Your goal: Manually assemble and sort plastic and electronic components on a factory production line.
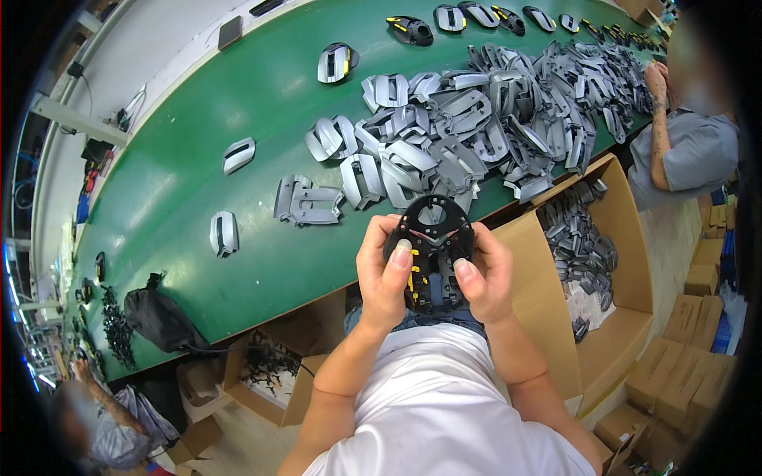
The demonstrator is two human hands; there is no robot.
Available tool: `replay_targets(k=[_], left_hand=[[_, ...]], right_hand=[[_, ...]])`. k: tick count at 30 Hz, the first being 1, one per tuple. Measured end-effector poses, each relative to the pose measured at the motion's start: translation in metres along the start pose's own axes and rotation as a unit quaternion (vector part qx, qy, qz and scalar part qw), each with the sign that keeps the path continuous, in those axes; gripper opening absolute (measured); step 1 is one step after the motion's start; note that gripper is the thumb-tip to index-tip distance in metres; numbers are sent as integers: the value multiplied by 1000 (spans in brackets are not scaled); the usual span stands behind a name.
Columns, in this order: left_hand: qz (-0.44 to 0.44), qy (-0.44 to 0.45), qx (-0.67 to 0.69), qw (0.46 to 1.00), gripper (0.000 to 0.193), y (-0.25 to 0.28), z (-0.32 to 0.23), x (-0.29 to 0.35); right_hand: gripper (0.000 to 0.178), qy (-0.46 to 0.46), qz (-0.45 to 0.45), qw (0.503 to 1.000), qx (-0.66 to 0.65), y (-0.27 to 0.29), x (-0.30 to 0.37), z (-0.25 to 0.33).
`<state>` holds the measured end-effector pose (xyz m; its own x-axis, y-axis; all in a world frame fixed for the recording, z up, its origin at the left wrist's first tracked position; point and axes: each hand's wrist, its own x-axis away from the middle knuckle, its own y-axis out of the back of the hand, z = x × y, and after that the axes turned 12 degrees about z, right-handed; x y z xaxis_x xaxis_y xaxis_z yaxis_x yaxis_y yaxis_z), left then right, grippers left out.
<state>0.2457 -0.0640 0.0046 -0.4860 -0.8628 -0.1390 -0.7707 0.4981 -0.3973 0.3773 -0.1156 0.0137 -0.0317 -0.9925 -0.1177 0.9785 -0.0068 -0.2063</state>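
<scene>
Both of my hands hold one black plastic housing [434, 232], rounded like a computer mouse, with small yellow parts along its left side and an oval opening at its far end. My left hand [382, 274] grips its left edge, the thumb lying on top. Around the right edge my right hand [490, 274] is closed, its thumb also pressing on the upper face. The housing is above my lap at the table's near edge; its underside and my fingertips beneath are hidden. Just beyond it lie grey plastic shells [361, 181] with long slots.
A large heap of grey shells [548, 95] covers the green table [175, 206]. Black-and-yellow housings [409, 30] line its far side. An open carton [548, 317] of grey parts stands right; a black bag [163, 317] lies left. Other people [690, 151] work at both ends.
</scene>
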Motion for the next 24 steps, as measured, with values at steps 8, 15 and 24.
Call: replay_targets(k=[8, 15, 24], left_hand=[[-54, -80, -8, 995, 35, -3, 7, -1], [-64, -16, 136, 989, 28, 4, 10, -2], [-254, -225, -621, 706, 37, 142, -95, -108]], right_hand=[[27, -21, -2, 999, 27, 1, -3, -1], [30, -12, 14, 996, 84, 5, -5, -11], [33, -56, 39, 994, 85, 34, -4, -15]])
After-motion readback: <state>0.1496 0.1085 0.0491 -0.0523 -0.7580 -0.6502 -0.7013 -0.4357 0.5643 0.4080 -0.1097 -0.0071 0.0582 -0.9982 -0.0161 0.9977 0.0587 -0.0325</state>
